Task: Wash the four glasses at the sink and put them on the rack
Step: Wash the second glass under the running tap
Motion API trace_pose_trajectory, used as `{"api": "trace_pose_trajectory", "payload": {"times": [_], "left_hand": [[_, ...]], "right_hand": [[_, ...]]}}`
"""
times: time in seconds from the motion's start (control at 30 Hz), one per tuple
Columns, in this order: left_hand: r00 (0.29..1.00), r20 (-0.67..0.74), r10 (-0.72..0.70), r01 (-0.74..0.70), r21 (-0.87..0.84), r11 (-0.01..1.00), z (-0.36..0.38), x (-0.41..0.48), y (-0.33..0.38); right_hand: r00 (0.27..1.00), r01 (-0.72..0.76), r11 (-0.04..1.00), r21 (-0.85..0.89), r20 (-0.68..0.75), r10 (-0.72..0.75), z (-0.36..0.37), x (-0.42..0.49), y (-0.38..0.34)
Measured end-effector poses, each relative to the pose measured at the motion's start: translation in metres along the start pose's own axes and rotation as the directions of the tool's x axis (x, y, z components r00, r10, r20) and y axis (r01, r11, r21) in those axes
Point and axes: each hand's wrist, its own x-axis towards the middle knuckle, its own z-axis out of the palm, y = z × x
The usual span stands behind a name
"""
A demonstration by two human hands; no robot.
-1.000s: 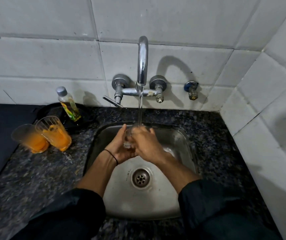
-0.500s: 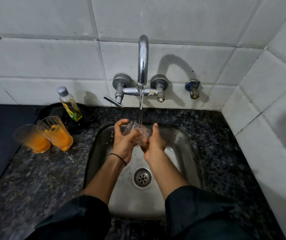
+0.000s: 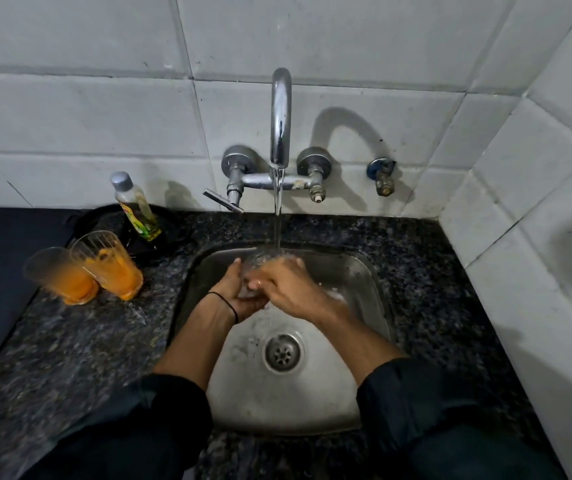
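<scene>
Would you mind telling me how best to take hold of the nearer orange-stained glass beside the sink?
Wrap the fluted wall of the nearer orange-stained glass at mid-height, coming from the sink side on its right. It stands upright, and the second glass crowds its left.

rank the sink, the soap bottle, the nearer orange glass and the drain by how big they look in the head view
1. sink
2. nearer orange glass
3. soap bottle, close to the glass; it stands farther back, so unsure
4. drain

A home kitchen — steel sink set in a speckled granite surface, wall tap running, white tiles behind.
</scene>
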Motion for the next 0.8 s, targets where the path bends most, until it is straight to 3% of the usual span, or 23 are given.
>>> {"api": "trace_pose_trajectory", "payload": {"times": [0.03, 0.1, 0.13, 0.17, 0.23, 0.27, 0.3, 0.33, 0.37, 0.4, 0.43, 0.47, 0.53, 0.6, 0.63, 0.7, 0.73, 0.8], "left_hand": [[1.000, 0.001, 0.015, -0.015, -0.020, 1.000, -0.001, 0.004, 0.000], [0.995, 0.025, 0.093, -0.092, -0.055, 0.994, 0.000, 0.008, -0.006], [0.989, 0.063, 0.130, -0.125, -0.081, 0.989, 0.000, 0.009, -0.012], [0.981, 0.099, 0.165, -0.154, -0.107, 0.982, -0.001, 0.011, -0.018], [0.966, 0.161, 0.203, -0.184, -0.125, 0.975, -0.003, 0.012, -0.022], [0.963, 0.188, 0.195, -0.182, -0.085, 0.980, -0.006, 0.013, -0.021], [0.968, 0.192, 0.163, -0.162, -0.020, 0.987, -0.009, 0.013, -0.017], [0.979, 0.173, 0.109, -0.119, 0.053, 0.991, -0.009, 0.011, -0.013], [0.989, 0.140, 0.049, -0.064, 0.111, 0.992, -0.010, 0.009, -0.008], [0.993, 0.114, 0.009, -0.026, 0.151, 0.988, -0.012, 0.010, -0.004], [0.994, 0.108, 0.003, -0.023, 0.179, 0.984, -0.012, 0.010, -0.003], [0.991, 0.135, 0.019, -0.044, 0.183, 0.982, -0.011, 0.010, -0.004], [0.974, 0.201, 0.103, -0.122, 0.082, 0.989, -0.009, 0.014, -0.011], [0.956, 0.214, 0.200, -0.190, -0.064, 0.980, -0.008, 0.017, -0.020], [0.942, 0.214, 0.258, -0.241, -0.102, 0.965, -0.008, 0.019, -0.022], [0.897, 0.213, 0.388, -0.372, -0.113, 0.921, -0.011, 0.019, -0.020], [0.875, 0.209, 0.437, -0.424, -0.106, 0.900, -0.012, 0.018, -0.017], [0.847, 0.208, 0.489, -0.483, -0.085, 0.872, -0.013, 0.014, -0.013]], "right_hand": [[0.993, 0.070, 0.978, -0.197, 0.103, -0.051, -0.002, 0.000, 0.008], [0.984, 0.073, 0.953, -0.293, 0.176, -0.021, -0.005, -0.002, 0.011], [0.989, -0.014, 0.982, -0.187, 0.140, 0.041, -0.004, -0.001, 0.008], [0.982, -0.164, 0.985, 0.048, 0.107, 0.158, 0.000, 0.001, 0.004], [0.932, -0.355, 0.795, 0.492, 0.118, 0.343, 0.003, 0.008, -0.008], [0.933, -0.341, 0.781, 0.523, 0.087, 0.350, 0.004, 0.009, -0.010], [0.955, -0.279, 0.866, 0.415, 0.024, 0.296, 0.001, 0.010, -0.007], [0.981, -0.187, 0.963, 0.193, -0.010, 0.193, -0.005, 0.007, -0.004], [0.998, -0.061, 0.994, -0.093, 0.022, 0.063, -0.009, 0.005, 0.001], [0.992, 0.092, 0.939, -0.331, 0.112, -0.058, -0.016, 0.002, 0.002], [0.974, 0.191, 0.868, -0.459, 0.199, -0.108, -0.018, 0.001, 0.006], [0.961, 0.241, 0.836, -0.493, 0.245, -0.133, -0.019, 0.000, 0.006], [0.977, 0.177, 0.891, -0.418, 0.184, -0.108, -0.008, 0.004, 0.009], [1.000, -0.027, 1.000, 0.000, 0.013, 0.027, 0.002, 0.008, 0.002], [0.986, -0.156, 0.933, 0.325, -0.006, 0.166, 0.004, 0.009, -0.005], [0.897, -0.275, 0.502, 0.820, 0.031, 0.442, 0.005, 0.014, -0.016], [0.834, -0.264, 0.285, 0.921, 0.070, 0.547, 0.004, 0.015, -0.019], [0.713, -0.230, -0.021, 0.973, 0.183, 0.677, 0.002, 0.014, -0.024]]}}
